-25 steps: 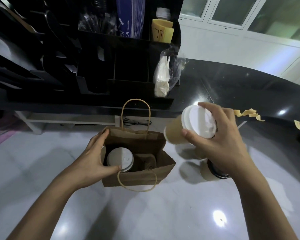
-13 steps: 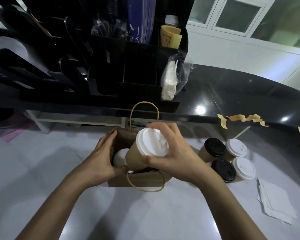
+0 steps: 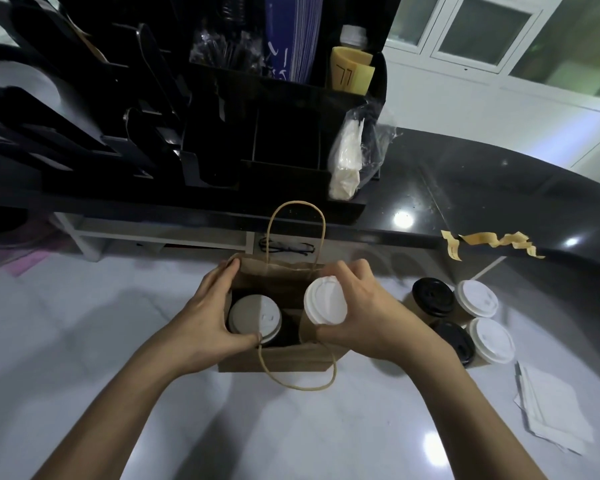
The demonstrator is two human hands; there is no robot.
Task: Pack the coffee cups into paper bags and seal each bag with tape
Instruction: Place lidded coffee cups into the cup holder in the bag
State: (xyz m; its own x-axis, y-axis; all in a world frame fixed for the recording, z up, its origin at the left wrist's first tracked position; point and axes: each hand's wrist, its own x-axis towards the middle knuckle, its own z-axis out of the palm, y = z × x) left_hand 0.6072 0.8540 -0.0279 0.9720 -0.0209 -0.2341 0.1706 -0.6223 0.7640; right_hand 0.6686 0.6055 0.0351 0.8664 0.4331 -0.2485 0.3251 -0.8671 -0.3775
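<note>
Where the one brown paper bag (image 3: 274, 358) stands open on the glossy white tabletop (image 3: 153, 410), two cups are at it. The seated cup (image 3: 255, 317) is inside on the left. The held cup (image 3: 325, 304) is at the right side, its lid above the rim, clamped by the right hand (image 3: 364, 313). The left hand (image 3: 208, 317) grips the bag's left wall. Right of the bag stand two black-lidded cups (image 3: 433, 297) and two white-lidded cups (image 3: 492, 340). One napkin stack (image 3: 551, 414) lies near right. Beyond, a black upper tabletop (image 3: 465, 188) carries one organiser (image 3: 284, 133), with tape strips (image 3: 492, 240) on its edge.
</note>
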